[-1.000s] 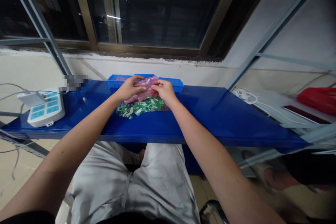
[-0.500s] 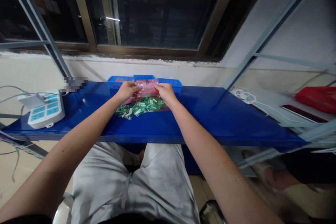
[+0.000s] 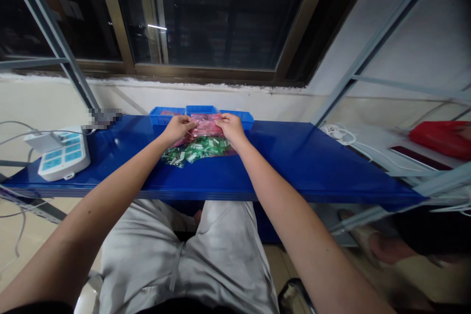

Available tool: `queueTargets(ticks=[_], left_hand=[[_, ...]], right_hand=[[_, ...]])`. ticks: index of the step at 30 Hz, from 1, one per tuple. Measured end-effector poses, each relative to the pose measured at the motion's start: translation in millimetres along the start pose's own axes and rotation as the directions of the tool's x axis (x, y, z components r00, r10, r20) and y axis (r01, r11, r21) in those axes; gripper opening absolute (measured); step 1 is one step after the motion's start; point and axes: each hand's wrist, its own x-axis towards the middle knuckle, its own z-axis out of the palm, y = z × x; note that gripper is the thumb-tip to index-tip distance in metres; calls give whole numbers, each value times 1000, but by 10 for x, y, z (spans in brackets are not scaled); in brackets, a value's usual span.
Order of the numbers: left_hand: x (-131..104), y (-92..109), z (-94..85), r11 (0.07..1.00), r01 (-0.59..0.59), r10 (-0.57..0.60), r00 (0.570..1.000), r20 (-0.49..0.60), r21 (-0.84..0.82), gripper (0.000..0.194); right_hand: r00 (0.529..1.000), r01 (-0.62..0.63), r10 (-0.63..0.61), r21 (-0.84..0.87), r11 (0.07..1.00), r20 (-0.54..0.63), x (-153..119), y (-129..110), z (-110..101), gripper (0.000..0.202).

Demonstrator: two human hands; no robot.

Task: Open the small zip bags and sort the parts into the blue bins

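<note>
A pink see-through plastic bag is stretched between my two hands above the table. My left hand pinches its left edge, and my right hand grips the right edge. Whatever lies inside the bag is too small to make out. Just below it, on the table, spreads a heap of small green circuit boards with pale parts on them. More pink plastic shows under and beside the heap, partly hidden by my hands.
Blue plastic bins stand in a row behind my hands. A white power strip with a plug sits at the left of the blue table. Grey metal posts rise at both sides. To the right lie a cable and a red bag; another person's foot shows below.
Both hands keep hold of the pink bag. Its surface has tilted and creased a little, and my right hand has shifted slightly. The whole view has moved slightly.
</note>
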Motion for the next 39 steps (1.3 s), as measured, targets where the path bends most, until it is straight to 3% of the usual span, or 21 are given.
queueTargets(ticks=[4, 10, 13, 18, 24, 30, 36, 39], left_hand=[[-5, 14, -6, 1000, -12, 12, 1000, 27, 1, 29], [24, -30, -9, 992, -71, 64, 996, 68, 101, 18], [24, -43, 8, 988, -96, 88, 994, 70, 124, 28], [71, -112, 9, 987, -149, 151, 988, -33, 61, 19], [138, -153, 11, 978, -207, 207, 969, -137, 17, 13], [77, -54, 57, 985, -141, 126, 982, -141, -104, 14], [1, -1, 59, 989, 78, -70, 995, 64, -126, 17], [-38, 52, 66, 980, 120, -109, 991, 75, -160, 20]], right_hand=[[999, 32, -34, -66, 997, -26, -23, -51, -14, 18], [1000, -8, 8, 71, 997, 3, -46, -109, 3, 25], [1000, 19, -20, 43, 999, 15, -43, -97, -3, 22], [999, -11, 7, 100, 995, 46, -30, -67, -21, 17], [992, -119, 125, 150, 981, -29, -13, -32, -24, 16], [998, -64, 67, 215, 974, -10, 21, 55, -1, 24], [999, -3, 12, 176, 984, -48, 63, 94, -16, 25], [999, -13, 20, 162, 987, -40, 55, 60, -9, 26]])
